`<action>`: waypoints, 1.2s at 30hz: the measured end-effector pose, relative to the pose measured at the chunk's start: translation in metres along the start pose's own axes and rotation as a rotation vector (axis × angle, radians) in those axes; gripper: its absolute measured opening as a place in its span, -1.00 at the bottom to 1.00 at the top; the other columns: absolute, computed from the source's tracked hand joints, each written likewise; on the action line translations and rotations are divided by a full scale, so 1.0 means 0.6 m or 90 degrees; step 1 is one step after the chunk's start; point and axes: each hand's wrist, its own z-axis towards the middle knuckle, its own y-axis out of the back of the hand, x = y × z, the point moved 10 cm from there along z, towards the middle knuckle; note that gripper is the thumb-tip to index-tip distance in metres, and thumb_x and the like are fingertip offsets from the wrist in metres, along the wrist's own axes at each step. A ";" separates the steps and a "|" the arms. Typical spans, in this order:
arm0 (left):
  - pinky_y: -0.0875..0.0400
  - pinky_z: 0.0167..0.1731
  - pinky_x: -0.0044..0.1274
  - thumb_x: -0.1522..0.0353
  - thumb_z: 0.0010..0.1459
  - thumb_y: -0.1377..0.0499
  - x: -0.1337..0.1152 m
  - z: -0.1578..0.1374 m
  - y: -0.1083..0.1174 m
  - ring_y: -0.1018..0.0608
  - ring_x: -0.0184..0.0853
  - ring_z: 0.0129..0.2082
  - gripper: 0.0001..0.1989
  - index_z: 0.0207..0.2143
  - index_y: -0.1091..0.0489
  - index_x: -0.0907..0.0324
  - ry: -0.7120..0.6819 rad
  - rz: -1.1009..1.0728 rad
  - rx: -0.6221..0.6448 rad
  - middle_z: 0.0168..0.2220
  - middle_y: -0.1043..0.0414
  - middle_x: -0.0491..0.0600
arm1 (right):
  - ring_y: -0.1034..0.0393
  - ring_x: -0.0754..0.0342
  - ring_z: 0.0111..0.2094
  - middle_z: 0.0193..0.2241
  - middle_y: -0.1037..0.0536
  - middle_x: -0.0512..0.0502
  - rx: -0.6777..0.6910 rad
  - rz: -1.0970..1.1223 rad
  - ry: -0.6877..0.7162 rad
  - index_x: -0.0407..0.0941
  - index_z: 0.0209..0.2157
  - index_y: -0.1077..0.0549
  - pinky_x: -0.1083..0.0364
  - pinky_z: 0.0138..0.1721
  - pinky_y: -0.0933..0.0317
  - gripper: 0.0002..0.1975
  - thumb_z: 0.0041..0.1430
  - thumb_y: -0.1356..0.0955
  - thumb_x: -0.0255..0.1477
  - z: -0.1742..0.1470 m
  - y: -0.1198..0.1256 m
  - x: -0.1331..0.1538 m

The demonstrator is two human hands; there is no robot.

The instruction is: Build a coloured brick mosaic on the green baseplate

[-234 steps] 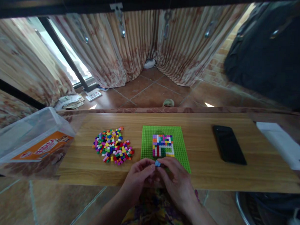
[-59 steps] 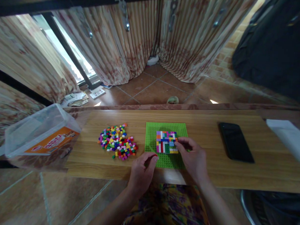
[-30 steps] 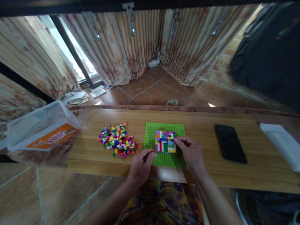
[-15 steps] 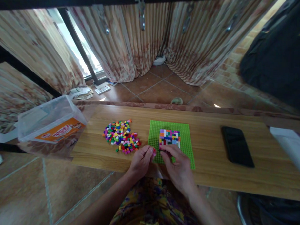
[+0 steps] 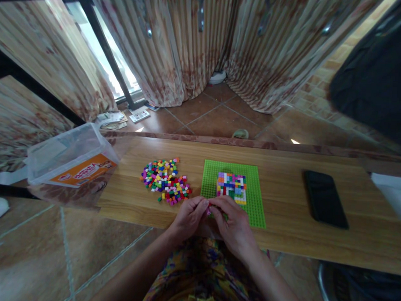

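My left hand (image 5: 189, 216) is closed, with a few small pink and red toy bricks (image 5: 208, 209) showing at its thumb and fingertips. The fingertips of my right hand (image 5: 235, 222) meet them there, pinched at the same bricks. Both hands are over the near left part of a green studded baseplate (image 5: 255, 194). On that plate a multicoloured block of toy bricks (image 5: 232, 184) is built up in a patchwork, its near edge partly covered by my right hand. Left of the plate lies a loose heap of small coloured bricks (image 5: 165, 180).
A clear plastic box (image 5: 71, 157) with an orange label stands at the table's left end. Toward the right of the wooden table (image 5: 285, 184) lies a black phone (image 5: 325, 199), and a white sheet (image 5: 388, 188) is at the far right. Curtains (image 5: 177, 57) hang beyond.
My right hand has moved from the brick patchwork to the left and nearer, so its fingertips now touch the bricks in my left hand. The view has shifted slightly.
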 end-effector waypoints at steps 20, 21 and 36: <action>-0.10 -0.62 -0.64 0.22 0.15 -0.13 0.022 0.005 0.001 -0.25 -0.51 -0.64 -0.70 -0.55 -0.37 0.23 0.001 0.012 -0.018 -0.65 -0.24 -0.18 | -0.46 0.06 -0.30 -0.29 -0.56 -0.11 -0.238 -0.166 -0.059 -0.07 -0.26 -0.60 0.06 -0.25 -0.37 -0.80 0.20 -0.35 -0.31 -0.012 0.151 -0.079; -0.11 -0.62 -0.64 0.22 0.15 -0.13 0.022 0.005 0.001 -0.25 -0.51 -0.64 -0.69 -0.55 -0.37 0.23 0.001 0.014 -0.017 -0.64 -0.24 -0.18 | -0.46 0.07 -0.32 -0.30 -0.56 -0.10 -0.239 -0.174 -0.059 -0.07 -0.27 -0.60 0.07 -0.26 -0.37 -0.79 0.20 -0.35 -0.30 -0.011 0.152 -0.083; -0.12 -0.61 -0.65 0.29 0.15 -0.14 0.018 0.004 -0.001 -0.25 -0.51 -0.63 -0.73 -0.57 -0.35 0.22 -0.013 0.016 -0.017 -0.63 -0.23 -0.19 | -0.46 0.05 -0.29 -0.31 -0.56 -0.14 -0.235 -0.210 -0.057 -0.14 -0.29 -0.59 0.07 -0.22 -0.35 -0.75 0.24 -0.32 -0.30 -0.015 0.143 -0.092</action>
